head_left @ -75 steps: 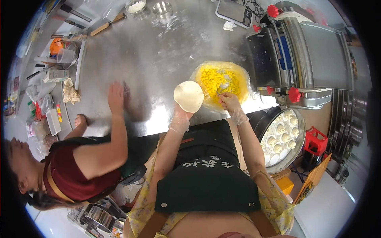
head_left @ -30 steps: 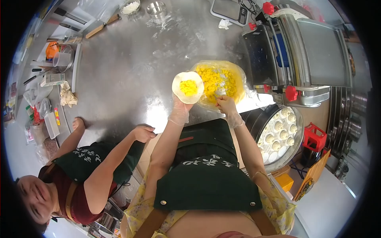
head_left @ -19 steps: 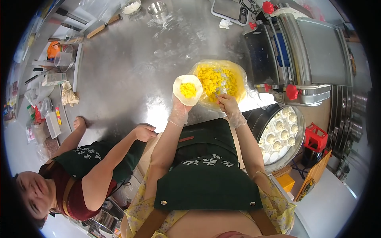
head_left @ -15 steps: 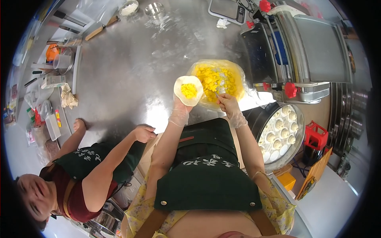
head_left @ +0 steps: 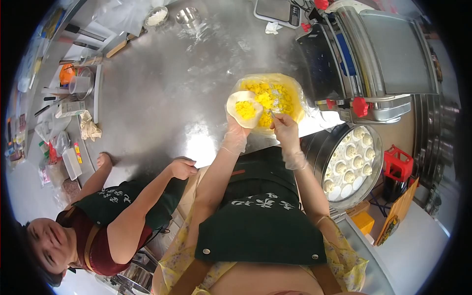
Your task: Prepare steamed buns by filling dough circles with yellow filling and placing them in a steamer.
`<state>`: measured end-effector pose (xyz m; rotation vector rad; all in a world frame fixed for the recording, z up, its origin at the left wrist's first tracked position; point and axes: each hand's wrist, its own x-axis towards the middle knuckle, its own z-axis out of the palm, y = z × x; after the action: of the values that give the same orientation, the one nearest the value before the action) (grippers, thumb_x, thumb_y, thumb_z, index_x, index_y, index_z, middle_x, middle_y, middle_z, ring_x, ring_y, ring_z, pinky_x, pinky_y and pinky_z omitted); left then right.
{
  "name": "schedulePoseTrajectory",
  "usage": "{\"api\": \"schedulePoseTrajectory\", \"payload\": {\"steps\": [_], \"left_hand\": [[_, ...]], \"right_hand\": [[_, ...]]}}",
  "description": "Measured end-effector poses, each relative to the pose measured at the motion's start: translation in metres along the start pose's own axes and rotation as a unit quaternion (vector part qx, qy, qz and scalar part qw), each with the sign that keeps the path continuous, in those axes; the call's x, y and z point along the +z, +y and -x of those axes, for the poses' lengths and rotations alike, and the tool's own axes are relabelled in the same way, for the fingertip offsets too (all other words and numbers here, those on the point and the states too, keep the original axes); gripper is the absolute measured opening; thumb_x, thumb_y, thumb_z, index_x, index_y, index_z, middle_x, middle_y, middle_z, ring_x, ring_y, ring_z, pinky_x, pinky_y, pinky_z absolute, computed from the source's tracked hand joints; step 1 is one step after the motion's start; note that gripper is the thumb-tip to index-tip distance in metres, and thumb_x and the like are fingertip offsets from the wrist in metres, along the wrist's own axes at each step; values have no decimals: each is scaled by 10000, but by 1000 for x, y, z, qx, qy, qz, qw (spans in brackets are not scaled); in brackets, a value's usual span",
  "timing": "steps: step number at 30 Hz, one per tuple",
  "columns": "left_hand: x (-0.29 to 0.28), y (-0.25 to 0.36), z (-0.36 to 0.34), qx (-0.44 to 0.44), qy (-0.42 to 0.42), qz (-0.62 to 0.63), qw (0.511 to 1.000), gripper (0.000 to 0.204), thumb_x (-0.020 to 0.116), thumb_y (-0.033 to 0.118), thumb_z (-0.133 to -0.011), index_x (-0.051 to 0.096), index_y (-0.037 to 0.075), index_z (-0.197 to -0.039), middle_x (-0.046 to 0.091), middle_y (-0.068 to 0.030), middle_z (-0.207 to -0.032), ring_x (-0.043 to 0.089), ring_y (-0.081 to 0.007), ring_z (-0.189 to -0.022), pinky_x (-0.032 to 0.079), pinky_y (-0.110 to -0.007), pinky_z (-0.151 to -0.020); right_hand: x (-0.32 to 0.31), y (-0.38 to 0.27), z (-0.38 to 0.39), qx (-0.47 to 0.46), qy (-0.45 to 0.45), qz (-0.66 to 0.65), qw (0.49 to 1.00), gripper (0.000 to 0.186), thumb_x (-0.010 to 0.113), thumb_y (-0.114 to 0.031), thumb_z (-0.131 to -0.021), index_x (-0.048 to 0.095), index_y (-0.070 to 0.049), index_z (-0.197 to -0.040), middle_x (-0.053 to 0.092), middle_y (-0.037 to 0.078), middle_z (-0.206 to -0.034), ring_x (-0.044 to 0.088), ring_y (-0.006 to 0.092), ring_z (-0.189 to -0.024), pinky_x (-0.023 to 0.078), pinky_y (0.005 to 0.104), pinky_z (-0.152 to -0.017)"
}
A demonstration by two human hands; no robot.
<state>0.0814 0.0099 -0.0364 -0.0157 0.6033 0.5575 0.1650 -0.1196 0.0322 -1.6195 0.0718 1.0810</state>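
My left hand (head_left: 237, 132), in a clear glove, holds up a round dough wrapper (head_left: 232, 102) from below. A heap of yellow filling (head_left: 244, 109) lies in the middle of it. The wrapper overlaps the left rim of a plastic-lined bowl (head_left: 299, 92), which holds more crumbly yellow filling (head_left: 282, 101). At the bowl's near side, my gloved right hand (head_left: 286, 130) is closed around a thin metal utensil (head_left: 271, 113) whose tip points into the filling. Most of its handle is hidden by the fingers, so its exact kind does not show.
To the right, a round steamer (head_left: 379, 162) carries several pleated buns (head_left: 350, 150) on white papers. Beyond it stands a dough roller machine (head_left: 351, 54). A scale (head_left: 278, 12) and a bowl of white powder (head_left: 157, 16) sit at the back. A co-worker's hand (head_left: 183, 168) rests at the table edge, left.
My left hand has moved the filled wrapper to the right, over the bowl's left rim. My right hand keeps hold of the utensil at the bowl. The whole view has shifted slightly.
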Motion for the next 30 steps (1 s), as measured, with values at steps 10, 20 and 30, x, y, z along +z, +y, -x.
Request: {"api": "schedulePoseTrajectory", "payload": {"steps": [10, 20, 30], "left_hand": [[42, -12, -5, -44, -36, 43, 997, 384, 494, 373, -957, 572, 60, -1165, 640, -130, -1050, 624, -271, -974, 540, -404, -830], [3, 12, -15, -15, -122, 43, 992, 406, 527, 338, -942, 576, 62, -1237, 645, -133, -1168, 613, -300, -1087, 545, -415, -903], [-3, 35, 10, 40, -146, 45, 987, 411, 609, 348, -924, 578, 92, -1244, 620, -130, -1217, 605, -306, -1106, 542, -416, -912]], "right_hand": [[16, 7, 14, -452, 176, 358, 798, 111, 617, 10, -856, 598, -12, -962, 621, 148, -783, 640, 324, -670, 500, 374, -569], [-11, -11, -13, -304, 171, 312, 884, 147, 590, 4, -880, 667, 22, -1004, 663, 199, -752, 667, 290, -673, 511, 350, -629], [-12, 28, -75, -353, 141, 572, 727, 149, 568, -52, -866, 686, -34, -955, 670, 213, -810, 653, 358, -710, 522, 430, -621]]}}
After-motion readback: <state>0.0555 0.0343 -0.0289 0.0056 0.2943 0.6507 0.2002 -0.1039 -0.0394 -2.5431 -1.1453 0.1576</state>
